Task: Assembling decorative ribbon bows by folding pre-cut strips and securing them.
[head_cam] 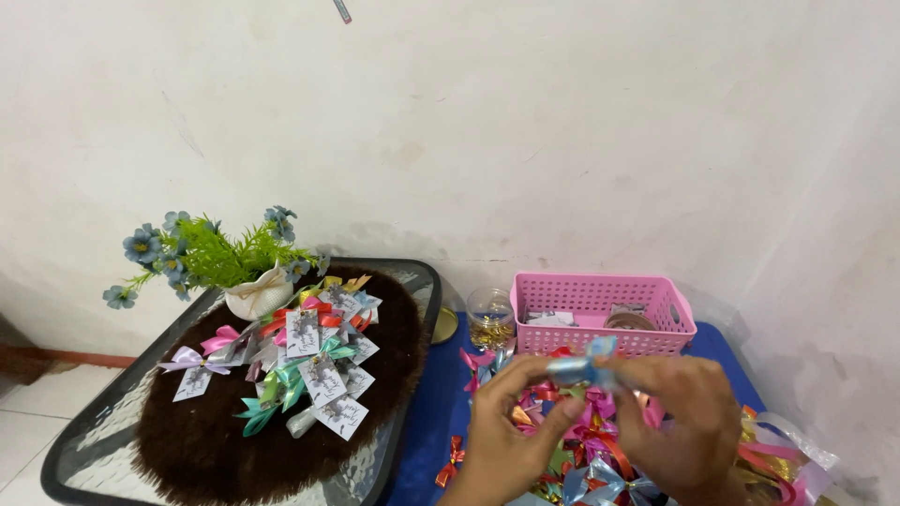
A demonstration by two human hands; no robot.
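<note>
1. A light blue ribbon bow [583, 367] is pinched in the grip of both the left hand [506, 436] and the right hand [680, 422], raised for handling.
2. It is held at 6 o'clock from the pink basket [600, 314], above the loose bows [581, 450] heaped on the blue surface [441, 412].

Basket [600, 298] behind ribbon bows [581, 440], jar [490, 319] left of it, glass table [94, 440] farther left.

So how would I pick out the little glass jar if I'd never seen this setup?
Find the pink basket against the wall on the blue surface. Just left of it, between the basket and the glass tray, stands the small clear jar. It is the only see-through container, with gold bits inside.
</note>
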